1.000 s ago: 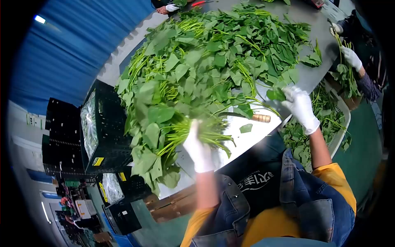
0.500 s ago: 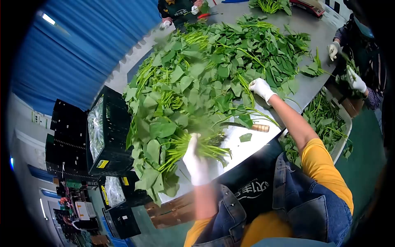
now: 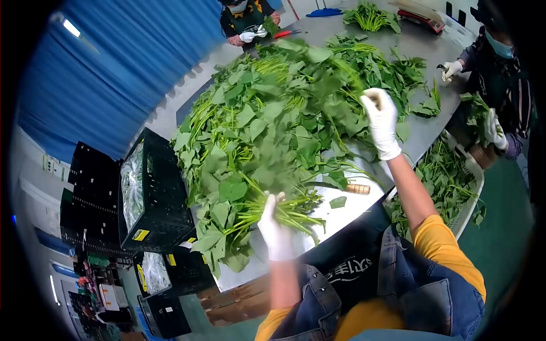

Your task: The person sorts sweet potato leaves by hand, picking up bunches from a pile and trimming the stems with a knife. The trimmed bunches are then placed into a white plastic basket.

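My gloved left hand is closed around a bunch of leafy green stems, cut ends pointing right and leaves spreading left. My gloved right hand is raised over the right part of a big heap of leafy greens, thumb and fingers pinched together. A motion-blurred leafy stem reaches from these fingers toward the upper left. Between my hands, a knife with a wooden handle lies on the table, its blade partly under leaves. One loose leaf rests near the handle.
A white basket of greens stands right of the metal table. Black crates with plastic-wrapped contents are at the left. Two gloved co-workers work at the far side and right. A red scale sits at the back.
My right hand has risen away from the heap, swinging a stem up with it. My left hand keeps its bunch, shifted slightly. The right co-worker's hands have moved.
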Action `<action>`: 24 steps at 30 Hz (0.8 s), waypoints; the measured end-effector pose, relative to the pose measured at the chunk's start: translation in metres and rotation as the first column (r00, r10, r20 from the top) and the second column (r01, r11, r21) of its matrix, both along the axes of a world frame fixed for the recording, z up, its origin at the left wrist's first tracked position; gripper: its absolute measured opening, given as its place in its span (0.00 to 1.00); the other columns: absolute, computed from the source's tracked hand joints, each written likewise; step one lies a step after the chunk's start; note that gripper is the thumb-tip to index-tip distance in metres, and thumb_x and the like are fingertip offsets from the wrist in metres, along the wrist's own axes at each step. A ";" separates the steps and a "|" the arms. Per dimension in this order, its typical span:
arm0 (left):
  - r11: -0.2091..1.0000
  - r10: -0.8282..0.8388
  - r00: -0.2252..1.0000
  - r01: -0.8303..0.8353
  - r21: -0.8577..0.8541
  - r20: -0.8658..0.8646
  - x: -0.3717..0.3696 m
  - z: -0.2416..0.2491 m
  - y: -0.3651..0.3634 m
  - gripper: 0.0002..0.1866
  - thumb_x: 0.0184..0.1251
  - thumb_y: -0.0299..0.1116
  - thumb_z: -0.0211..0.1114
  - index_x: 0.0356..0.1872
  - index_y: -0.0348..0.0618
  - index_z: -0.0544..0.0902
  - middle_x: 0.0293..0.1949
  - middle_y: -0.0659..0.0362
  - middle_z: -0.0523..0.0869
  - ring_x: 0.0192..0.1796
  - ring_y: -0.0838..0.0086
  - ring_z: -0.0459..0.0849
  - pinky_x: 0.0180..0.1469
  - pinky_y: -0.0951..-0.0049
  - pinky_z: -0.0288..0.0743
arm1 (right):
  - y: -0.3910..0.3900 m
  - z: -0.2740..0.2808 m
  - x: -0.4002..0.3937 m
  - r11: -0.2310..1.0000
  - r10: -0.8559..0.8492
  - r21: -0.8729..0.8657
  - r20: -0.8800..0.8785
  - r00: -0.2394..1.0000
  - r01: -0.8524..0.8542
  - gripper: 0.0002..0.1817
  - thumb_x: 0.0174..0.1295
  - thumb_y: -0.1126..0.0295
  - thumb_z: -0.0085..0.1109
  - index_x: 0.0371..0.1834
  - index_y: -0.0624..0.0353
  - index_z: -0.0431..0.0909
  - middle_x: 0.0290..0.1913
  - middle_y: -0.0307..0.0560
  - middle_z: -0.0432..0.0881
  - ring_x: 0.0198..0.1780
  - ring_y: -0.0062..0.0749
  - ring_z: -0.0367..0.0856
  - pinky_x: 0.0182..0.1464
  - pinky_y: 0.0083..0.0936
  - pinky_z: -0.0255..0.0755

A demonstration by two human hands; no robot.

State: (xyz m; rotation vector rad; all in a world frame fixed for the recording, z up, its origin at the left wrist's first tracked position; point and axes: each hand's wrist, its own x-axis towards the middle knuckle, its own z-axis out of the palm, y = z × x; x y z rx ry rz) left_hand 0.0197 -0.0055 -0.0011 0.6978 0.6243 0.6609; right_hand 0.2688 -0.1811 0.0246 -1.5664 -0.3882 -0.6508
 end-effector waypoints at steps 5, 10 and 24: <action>0.979 -0.010 0.993 0.034 0.200 -0.120 -0.010 -0.008 0.004 0.15 0.66 0.29 0.61 0.52 0.34 0.80 0.49 0.51 0.83 0.54 0.69 0.79 0.60 0.68 0.69 | 0.008 -0.010 -0.006 0.906 0.132 -0.373 -0.196 0.972 -0.199 0.10 0.59 0.69 0.63 0.40 0.62 0.78 0.29 0.39 0.78 0.29 0.19 0.73 0.34 0.19 0.68; 0.970 -0.021 0.996 0.040 0.240 -0.083 0.001 -0.017 0.001 0.13 0.63 0.22 0.63 0.47 0.28 0.81 0.48 0.50 0.85 0.49 0.66 0.84 0.58 0.70 0.73 | 0.037 -0.028 -0.062 0.815 0.240 -0.534 -0.043 0.970 -0.226 0.11 0.53 0.65 0.64 0.31 0.60 0.75 0.26 0.49 0.77 0.27 0.40 0.77 0.31 0.32 0.71; 0.992 -0.047 0.999 0.047 0.119 0.001 0.036 -0.002 -0.013 0.13 0.59 0.19 0.66 0.46 0.33 0.82 0.42 0.57 0.85 0.41 0.73 0.83 0.48 0.74 0.77 | 0.071 -0.006 -0.146 0.545 0.454 -0.771 -0.059 0.889 -0.330 0.03 0.57 0.70 0.52 0.32 0.55 0.74 0.30 0.45 0.76 0.36 0.36 0.78 0.38 0.32 0.69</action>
